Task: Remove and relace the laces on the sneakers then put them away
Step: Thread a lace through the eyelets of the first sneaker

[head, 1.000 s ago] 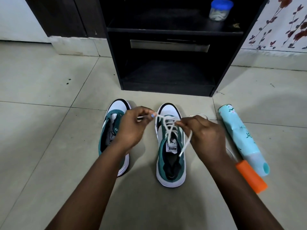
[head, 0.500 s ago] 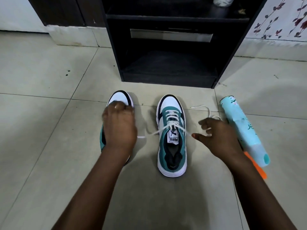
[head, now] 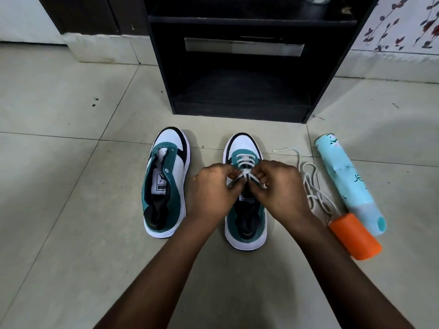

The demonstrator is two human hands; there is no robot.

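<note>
Down on the tiled floor [head: 71, 210], two teal, white and black Puma sneakers stand side by side with their toes toward a black cabinet [head: 240, 67]. Both hands meet over the right sneaker [head: 245, 219], which is laced through its lower eyelets: the left hand [head: 213, 188] pinches the white lace [head: 244, 167] between curled fingers on its side of the tongue, and the right hand [head: 278, 186] pinches the other strand the same way, knuckles up, the two sets of fingertips almost touching above the crossing. A short free end of the lace shows just under the right hand's fingers. The left sneaker [head: 165, 186] has no lace, its eyelets bare and its tongue label showing, and it sits just beside the left hand without touching it. A second white lace [head: 313, 186] lies loose in a tangle of loops on the floor between the right sneaker and a pale turquoise folded umbrella [head: 344, 181], which lies at a slant with a floral print on its cover. An orange handle [head: 354, 236] lies against the umbrella's near end; whether it is joined to the umbrella cannot be told. The cabinet's lower compartment is open and dark, with a pale strip across its front above the opening, and a wall with a red and dark floral pattern [head: 403, 22] shows to the right of it.
</note>
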